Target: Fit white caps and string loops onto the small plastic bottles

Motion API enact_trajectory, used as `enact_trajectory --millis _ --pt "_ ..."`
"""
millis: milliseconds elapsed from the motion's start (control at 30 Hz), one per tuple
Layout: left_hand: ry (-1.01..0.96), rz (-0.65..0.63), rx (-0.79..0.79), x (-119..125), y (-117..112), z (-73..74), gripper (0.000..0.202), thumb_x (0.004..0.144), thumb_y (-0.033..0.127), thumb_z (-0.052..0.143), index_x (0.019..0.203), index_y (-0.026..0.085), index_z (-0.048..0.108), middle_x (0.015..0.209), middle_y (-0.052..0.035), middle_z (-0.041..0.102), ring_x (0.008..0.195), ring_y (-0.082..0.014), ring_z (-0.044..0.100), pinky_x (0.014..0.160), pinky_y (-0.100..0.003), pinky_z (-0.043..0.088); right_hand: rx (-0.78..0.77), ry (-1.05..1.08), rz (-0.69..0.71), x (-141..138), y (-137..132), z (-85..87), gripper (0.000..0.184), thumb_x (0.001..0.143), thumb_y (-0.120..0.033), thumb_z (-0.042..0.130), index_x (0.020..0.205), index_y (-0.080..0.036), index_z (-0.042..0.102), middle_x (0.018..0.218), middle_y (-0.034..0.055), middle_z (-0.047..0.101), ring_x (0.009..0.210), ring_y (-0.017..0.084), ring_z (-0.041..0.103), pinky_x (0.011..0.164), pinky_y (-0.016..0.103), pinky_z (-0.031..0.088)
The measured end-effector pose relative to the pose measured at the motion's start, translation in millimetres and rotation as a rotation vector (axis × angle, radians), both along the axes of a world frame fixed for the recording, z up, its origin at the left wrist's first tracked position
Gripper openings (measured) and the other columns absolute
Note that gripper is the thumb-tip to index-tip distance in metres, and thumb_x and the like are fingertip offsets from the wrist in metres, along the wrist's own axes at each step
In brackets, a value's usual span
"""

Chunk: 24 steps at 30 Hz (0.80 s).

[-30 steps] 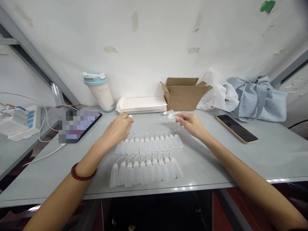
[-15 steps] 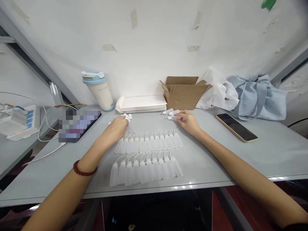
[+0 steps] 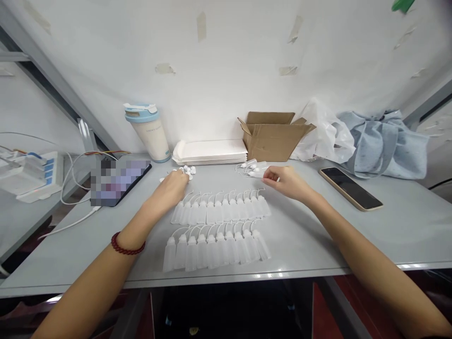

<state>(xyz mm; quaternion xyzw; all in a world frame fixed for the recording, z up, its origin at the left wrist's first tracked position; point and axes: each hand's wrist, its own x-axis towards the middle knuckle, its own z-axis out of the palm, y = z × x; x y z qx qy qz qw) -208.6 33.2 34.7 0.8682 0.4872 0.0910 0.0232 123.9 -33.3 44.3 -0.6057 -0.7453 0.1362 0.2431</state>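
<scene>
Two likely pickups near worktop's back edge need pinching: left hand at caps, right hand at bottles, fingers curled, holds unclear.

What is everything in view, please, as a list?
Table: one, grey, foreground
Rowed bottles: about twenty, whitish, centre
Stack: one, white, back centre
Small pieces: several, white, in front of stack
Carton: one, brown, back centre
Loose bottles: several, whitish, in front of carton
Plastic bag: one, white, right of carton
Cloth bag: one, blue, far right
Phone: one, dark, right
Cup: one, cream and blue, back left
Device: one, partly pixelated, left
Power strip: one, white, left
Cables: several, mostly white, left
Wall: one, white, behind
Tape: several, beige, wall
Unclear item: one, green, top right
Frame bars: several, grey, sides
Bracelet: one, red, left wrist
Left hand: one, bare, by small pieces
Right hand: one, bare, by loose bottles
</scene>
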Motion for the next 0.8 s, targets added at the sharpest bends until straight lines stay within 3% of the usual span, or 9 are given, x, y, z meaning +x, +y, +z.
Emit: enact_trajectory --millis 100,200,333,533,800 --pt "0.062 0.006 0.011 4.6 -3.3 5.1 0.024 0.074 0.003 0.04 0.074 0.014 0.061 0.082 -0.0131 0.063 0.083 -0.0273 0.06 0.073 -0.036 0.044 -0.21 -0.029 0.203 -3.8 -11.0 13.3 0.022 0.081 -0.031 0.055 0.064 -0.018 0.059 0.056 -0.0008 0.057 0.051 0.011 0.047 0.049 0.024 0.034" --pt "0.083 0.003 0.024 11.2 -7.3 10.4 0.023 0.078 0.008 0.04 0.08 0.013 0.062 0.087 -0.0144 0.063 0.085 -0.028 0.06 0.073 -0.036 0.044 -0.323 -0.067 0.275 -6.9 -17.3 18.8 0.032 0.08 -0.032 0.056 0.051 -0.018 0.053 0.046 -0.0026 0.05 0.042 0.008 0.036 0.043 0.024 0.026" --pt "-0.059 0.054 0.045 20.3 -13.5 13.8 0.023 0.082 0.016 0.043 0.092 0.011 0.062 0.092 -0.0124 0.065 0.082 -0.0249 0.062 0.073 -0.034 0.046 -0.497 -0.1 0.26 -7.0 -18.5 19.5 0.038 0.08 -0.034 0.054 0.046 -0.018 0.05 0.045 0.0004 0.055 0.039 0.01 0.042 0.042 0.025 0.031" --pt "-0.355 0.082 0.045 31.4 -22.1 15.0 0.018 0.08 0.024 0.049 0.089 0.014 0.061 0.089 -0.0078 0.066 0.075 -0.0202 0.064 0.075 -0.034 0.05 -0.697 -0.133 0.2 -5.4 -16.3 19.4 0.041 0.081 -0.044 0.047 0.051 -0.017 0.052 0.049 0.0026 0.06 0.042 0.013 0.055 0.052 0.026 0.043" --pt "-0.596 0.118 -0.205 41.8 -35.1 20.7 0.019 0.074 0.03 0.061 0.085 0.015 0.062 0.085 -0.0052 0.069 0.082 -0.0209 0.067 0.079 -0.035 0.054 -0.687 -0.191 0.138 -5.4 -16.0 20.1 0.038 0.078 -0.04 0.05 0.047 -0.017 0.05 0.047 0.0031 0.06 0.042 0.014 0.056 0.052 0.026 0.042"
